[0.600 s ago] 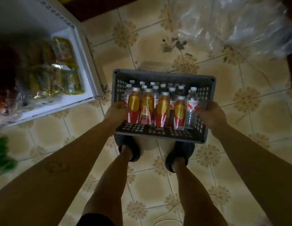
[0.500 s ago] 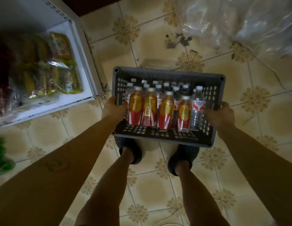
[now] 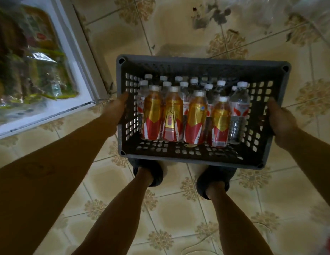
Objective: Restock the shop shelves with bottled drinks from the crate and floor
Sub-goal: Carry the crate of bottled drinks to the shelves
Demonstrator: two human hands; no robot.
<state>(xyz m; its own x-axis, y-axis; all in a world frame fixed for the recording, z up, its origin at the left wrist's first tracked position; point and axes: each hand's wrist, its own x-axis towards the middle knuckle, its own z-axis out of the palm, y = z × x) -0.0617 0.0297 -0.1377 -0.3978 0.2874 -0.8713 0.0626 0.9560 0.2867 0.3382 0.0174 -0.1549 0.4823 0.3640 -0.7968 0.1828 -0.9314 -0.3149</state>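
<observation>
I hold a grey perforated plastic crate (image 3: pixel 203 66) in front of me, above my feet. My left hand (image 3: pixel 115 111) grips its left wall and my right hand (image 3: pixel 281 124) grips its right wall. Inside stand several bottled drinks with white caps. The front row has gold-and-red labelled bottles (image 3: pixel 171 115), and a clear water bottle (image 3: pixel 238 111) stands at the right end. More bottles sit behind them, partly hidden.
A white shelf unit (image 3: pixel 81 52) at the upper left holds blurred packaged goods (image 3: pixel 35 57). Clear plastic wrapping (image 3: pixel 296 10) lies on the patterned tile floor at the upper right. Dark debris marks the tile (image 3: pixel 210 15) beyond the crate.
The crate has come closer to the camera and shifted a little right, with both hands still on its sides. The shelf unit slid toward the upper left of the view.
</observation>
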